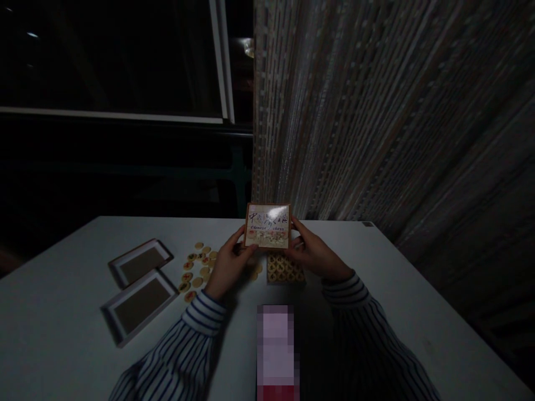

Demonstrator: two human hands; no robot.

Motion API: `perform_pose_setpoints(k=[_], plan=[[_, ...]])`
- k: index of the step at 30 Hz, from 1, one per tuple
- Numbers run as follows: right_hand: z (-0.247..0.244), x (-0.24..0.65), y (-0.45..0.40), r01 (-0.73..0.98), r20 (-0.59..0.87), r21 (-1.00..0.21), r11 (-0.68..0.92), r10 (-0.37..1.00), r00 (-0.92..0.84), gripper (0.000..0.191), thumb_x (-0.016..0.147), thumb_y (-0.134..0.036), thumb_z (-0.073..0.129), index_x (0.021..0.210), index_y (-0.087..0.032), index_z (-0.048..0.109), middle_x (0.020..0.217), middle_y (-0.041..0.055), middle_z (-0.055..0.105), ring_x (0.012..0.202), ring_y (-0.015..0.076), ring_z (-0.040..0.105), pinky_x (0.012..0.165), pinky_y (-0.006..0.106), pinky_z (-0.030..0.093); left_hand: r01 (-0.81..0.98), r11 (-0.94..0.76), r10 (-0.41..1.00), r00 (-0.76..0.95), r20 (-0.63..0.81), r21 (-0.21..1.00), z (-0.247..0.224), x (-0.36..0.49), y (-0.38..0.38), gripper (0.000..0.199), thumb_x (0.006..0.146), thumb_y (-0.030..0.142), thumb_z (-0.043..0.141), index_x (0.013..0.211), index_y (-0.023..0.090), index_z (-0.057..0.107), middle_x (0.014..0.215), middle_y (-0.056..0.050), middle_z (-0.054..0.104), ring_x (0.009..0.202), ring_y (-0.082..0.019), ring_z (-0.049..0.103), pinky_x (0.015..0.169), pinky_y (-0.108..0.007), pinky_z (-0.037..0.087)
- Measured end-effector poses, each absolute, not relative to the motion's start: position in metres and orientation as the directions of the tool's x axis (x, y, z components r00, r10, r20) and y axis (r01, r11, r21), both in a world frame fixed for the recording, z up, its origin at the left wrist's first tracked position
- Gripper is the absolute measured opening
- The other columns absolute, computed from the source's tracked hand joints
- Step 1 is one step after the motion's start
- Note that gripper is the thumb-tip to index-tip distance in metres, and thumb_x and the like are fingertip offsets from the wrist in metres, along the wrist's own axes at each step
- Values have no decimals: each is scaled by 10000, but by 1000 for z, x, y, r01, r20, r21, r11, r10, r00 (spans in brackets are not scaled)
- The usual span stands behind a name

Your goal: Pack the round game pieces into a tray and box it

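Both hands hold a Chinese chess box lid [268, 225] above the far part of the table, its printed face turned toward me. My left hand [229, 264] grips the lower left corner, thumb along the near edge. On the other side, my right hand [318, 254] is closed around the right edge. Just beneath the lid stands an open box of chess pieces [286, 273], filled with round pieces in rows; its far part is hidden. Loose wooden chess pieces [198, 282] lie scattered left of my left hand, some showing red or dark characters.
Two shallow open box parts, one brown-edged [142, 266] and one pale-walled [142, 306], lie on the left of the white table [397, 323]. A string curtain [334, 100] hangs behind the table's far edge. A blurred-out pixelated patch covers the near middle.
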State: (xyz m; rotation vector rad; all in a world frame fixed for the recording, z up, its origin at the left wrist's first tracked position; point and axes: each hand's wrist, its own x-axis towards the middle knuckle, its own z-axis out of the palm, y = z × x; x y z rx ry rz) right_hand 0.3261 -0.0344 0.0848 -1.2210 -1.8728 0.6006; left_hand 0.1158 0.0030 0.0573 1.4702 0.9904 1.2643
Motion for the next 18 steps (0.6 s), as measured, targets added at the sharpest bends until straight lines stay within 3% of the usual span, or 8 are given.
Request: perform_pose_setpoints(k=[3,7,12,18], plan=[[86,331,-34,560,440,-689,460,879,-181,745,773,-264,553,1416,-248,176,1324,131,408,774,153,588,592,297,527,72,-304,941,177,288,950,66,123,9,634,714,333,650,1292,186,434,947,-58,700,815,-192,655,796,-331,519],[88,338,-35,583,517,-652,485,846,-126,618,796,-237,517,1370,-243,289,1371,129,328,805,143,578,636,306,532,122,-403,903,217,372,907,70,134,19,639,755,344,606,1328,187,372,1108,-87,641,889,-186,639,829,-332,506],[93,344,-39,634,548,-618,465,833,-77,509,810,-248,503,1308,-240,396,1360,113,359,826,147,578,656,310,532,146,-554,813,306,495,820,72,141,32,478,736,332,620,1173,156,543,1285,-104,514,1123,-210,523,973,-351,407],[98,350,-42,673,560,-600,433,828,-34,514,783,-227,531,1289,-233,437,1379,106,354,956,181,574,682,296,529,138,-567,778,414,473,812,85,144,43,543,720,315,638,1218,144,504,1217,-111,571,1004,-195,592,904,-357,460]])
